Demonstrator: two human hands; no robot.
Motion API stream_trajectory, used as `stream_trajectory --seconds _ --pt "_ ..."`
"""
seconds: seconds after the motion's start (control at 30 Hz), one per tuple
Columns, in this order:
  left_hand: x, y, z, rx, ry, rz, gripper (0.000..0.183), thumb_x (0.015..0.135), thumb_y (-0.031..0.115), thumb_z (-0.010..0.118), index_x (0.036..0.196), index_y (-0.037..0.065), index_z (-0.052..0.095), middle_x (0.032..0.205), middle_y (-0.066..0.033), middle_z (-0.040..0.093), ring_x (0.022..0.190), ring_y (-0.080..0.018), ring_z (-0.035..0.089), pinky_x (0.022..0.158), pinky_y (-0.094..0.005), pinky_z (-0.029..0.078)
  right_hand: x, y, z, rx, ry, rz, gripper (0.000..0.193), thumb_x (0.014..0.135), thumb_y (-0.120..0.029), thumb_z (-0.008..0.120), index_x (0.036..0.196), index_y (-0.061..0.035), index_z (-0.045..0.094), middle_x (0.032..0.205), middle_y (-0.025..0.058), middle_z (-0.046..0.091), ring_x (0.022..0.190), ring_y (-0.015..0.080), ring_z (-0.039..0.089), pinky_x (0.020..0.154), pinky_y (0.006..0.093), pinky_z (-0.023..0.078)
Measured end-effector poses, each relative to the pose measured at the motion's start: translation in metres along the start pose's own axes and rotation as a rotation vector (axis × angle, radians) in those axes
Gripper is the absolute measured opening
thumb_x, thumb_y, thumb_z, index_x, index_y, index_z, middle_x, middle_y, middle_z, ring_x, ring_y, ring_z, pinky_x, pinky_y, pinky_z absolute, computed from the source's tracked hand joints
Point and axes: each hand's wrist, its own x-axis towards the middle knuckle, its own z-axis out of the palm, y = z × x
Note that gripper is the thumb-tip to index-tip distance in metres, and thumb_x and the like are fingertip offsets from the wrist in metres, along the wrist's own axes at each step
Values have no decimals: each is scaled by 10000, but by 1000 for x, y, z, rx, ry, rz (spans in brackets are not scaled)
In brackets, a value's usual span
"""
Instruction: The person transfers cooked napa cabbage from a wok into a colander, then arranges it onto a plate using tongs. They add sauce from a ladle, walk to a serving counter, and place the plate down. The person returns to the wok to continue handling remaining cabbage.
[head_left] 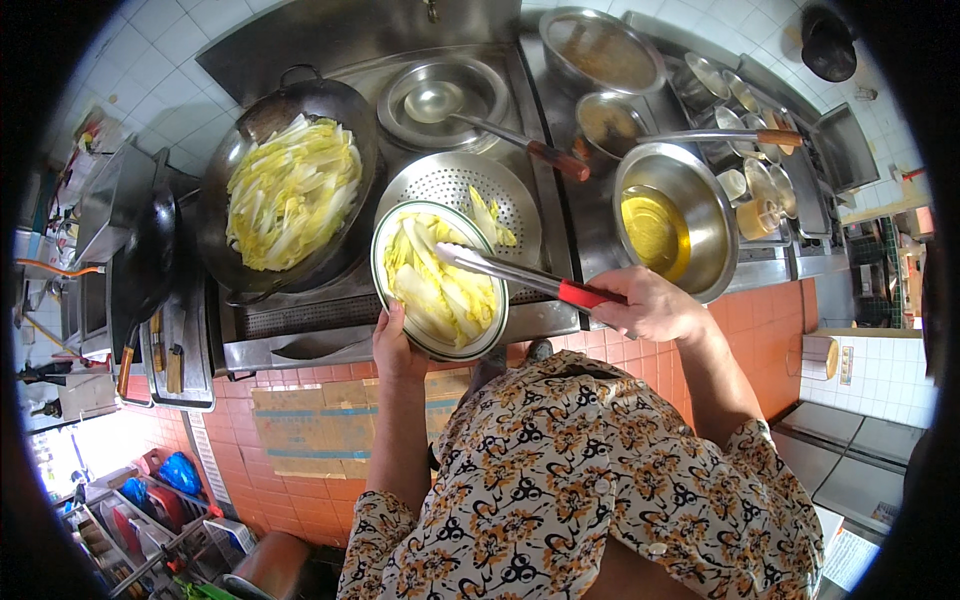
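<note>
The left hand (393, 345) grasped a green-edged oval plate (447, 350) of cabbage pieces (430, 285); the right hand (655, 308) was clenched around red-handled tongs (520, 277), their tips at the cabbage on the plate. Just beyond lay a perforated strainer (445, 180) with a few more pieces; a dark wok (265, 118) heaped with cabbage stood left, a bowl (715, 215) of yellow liquid right; farther back, a ladle (500, 130) rested in a metal basin (400, 115).

Red-handled tongs (540, 281) overhang a green-rimmed plate (440, 349) of yellowish cabbage (440, 300).

Left fingers (396, 318) clamped, right fingers (614, 312) curled; bare forearms (399, 440) forward.
</note>
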Motion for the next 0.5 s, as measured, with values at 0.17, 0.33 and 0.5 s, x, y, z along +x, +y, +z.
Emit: stream_trajectory --seconds 0.17,0.33,0.5 --pt "6 -6 -2 19 23 -7 508 1115 247 479 1546 -4 384 1511 -184 525 1346 -346 565 1129 -510 474 -2 7 1 -39 -57 26 304 957 -229 663 1150 0 718 826 162 704 722 228 657 684 387 513" --pt "6 -2 3 23 26 -19 514 1117 251 471 1551 -5 369 1514 -192 519 1345 -356 564 1125 -512 478 -10 15 3 -1 39 -14 296 962 -207 670 1180 -12 714 821 167 700 711 239 658 674 385 511" --pt "12 -3 1 24 -63 -30 527 1130 273 418 1569 -9 342 1542 -206 490 1374 -368 539 1151 -515 450 11 17 19 -83 113 -117 304 966 -202 669 1216 -34 704 850 198 714 731 305 684 691 411 529"
